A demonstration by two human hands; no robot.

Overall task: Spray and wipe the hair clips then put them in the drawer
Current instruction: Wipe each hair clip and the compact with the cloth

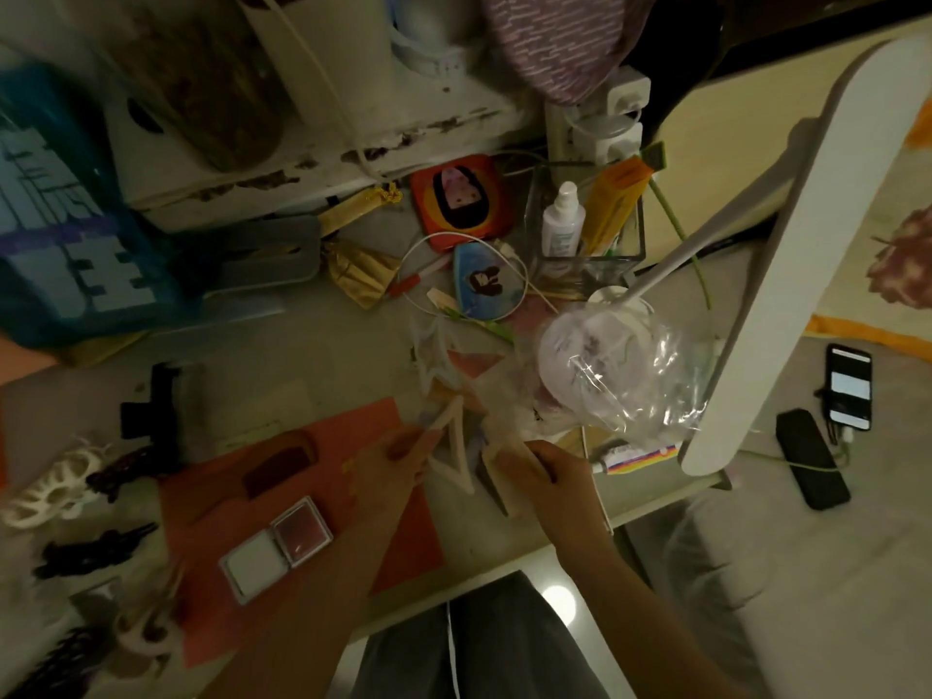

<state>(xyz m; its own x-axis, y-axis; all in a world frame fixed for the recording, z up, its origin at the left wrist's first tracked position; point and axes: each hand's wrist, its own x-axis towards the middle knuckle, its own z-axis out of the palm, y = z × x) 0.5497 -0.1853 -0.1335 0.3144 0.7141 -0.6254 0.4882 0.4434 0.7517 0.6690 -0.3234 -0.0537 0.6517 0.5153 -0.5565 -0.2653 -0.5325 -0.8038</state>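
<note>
Left hand: my left hand (391, 459) has its grip curled round one arm of a pale triangular hair clip (452, 446), thumb and fingers pinching it.
Right hand: my right hand (542, 466) has its grip closed on something pale and thin beside the clip; blur keeps me from telling whether it is a cloth or part of the clip.
Clip in hand: cream, matte, an open triangle of flat bars, held just above the counter (323, 355) near its front edge.
Other clips: a white openwork claw clip (48, 489), a dark glossy one (123, 471) touching it, a black toothed one (93, 549) and a black block-shaped one (151, 401) lie along the left side of the counter.
Spray bottle: a small white plastic spray bottle (562, 219) stands upright in a clear square holder (587, 244) at the back.
Mat: a flat orange sheet (403, 542) lies under my left forearm, carrying a square open compact (277, 544).
Crowding: crumpled clear plastic (635, 375) sits just right of my hands, under a white lamp arm (771, 274).
Open room: bare grey counter shows between the mat and the clutter at the back.
Drawer: I cannot make one out.
</note>
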